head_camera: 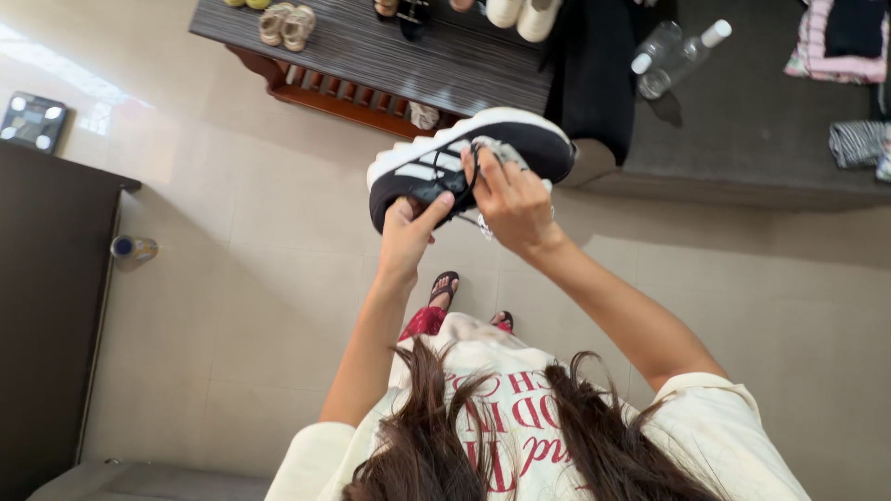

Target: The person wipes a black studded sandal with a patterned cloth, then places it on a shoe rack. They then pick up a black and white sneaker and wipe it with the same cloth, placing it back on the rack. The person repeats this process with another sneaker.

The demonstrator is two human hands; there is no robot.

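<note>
I hold a black sneaker (464,158) with white stripes and a white sole up in front of me, sole turned away. My left hand (408,227) grips its heel end from below, thumb against the side. My right hand (510,199) is on the upper at the opening, fingers closed on the laces and tongue. Below, my feet in dark sandals (444,286) stand on the tiled floor.
A low dark-topped wooden bench (371,56) ahead carries beige sandals (286,24) and other shoes. Two plastic bottles (673,56) and folded clothes (840,42) lie on a dark surface at right. A scale (32,121) and a small bottle (133,248) sit by a dark cabinet (46,306) at left.
</note>
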